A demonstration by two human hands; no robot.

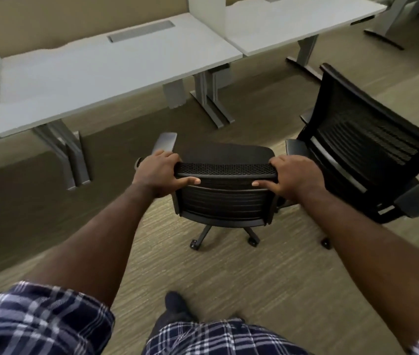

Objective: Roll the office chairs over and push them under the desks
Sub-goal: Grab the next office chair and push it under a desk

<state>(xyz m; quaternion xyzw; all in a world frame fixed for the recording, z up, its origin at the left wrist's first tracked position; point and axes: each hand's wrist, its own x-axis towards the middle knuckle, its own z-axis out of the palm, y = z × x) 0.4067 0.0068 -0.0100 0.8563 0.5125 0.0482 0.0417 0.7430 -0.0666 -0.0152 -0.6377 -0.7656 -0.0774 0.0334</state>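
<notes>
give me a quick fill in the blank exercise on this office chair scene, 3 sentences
1. Both hands grip the top edge of the black chair's ____.
2. A second chair stands to the ____ of the held one.
3. The held chair rolls on a floor covered with ____.

Missing words: backrest; right; carpet

The left hand and right hand hold opposite ends; the desk lies ahead.

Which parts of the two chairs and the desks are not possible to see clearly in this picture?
All in the head view:
- Held chair: its seat is mostly hidden behind its own backrest; only two casters show.
- Left hand and right hand: the fingers wrap over the backrest top, so their tips are hidden.
- Second chair: its base is hidden by the seat and back, and the right edge cuts it off.
- Desks: the top and left edges cut them off.
</notes>
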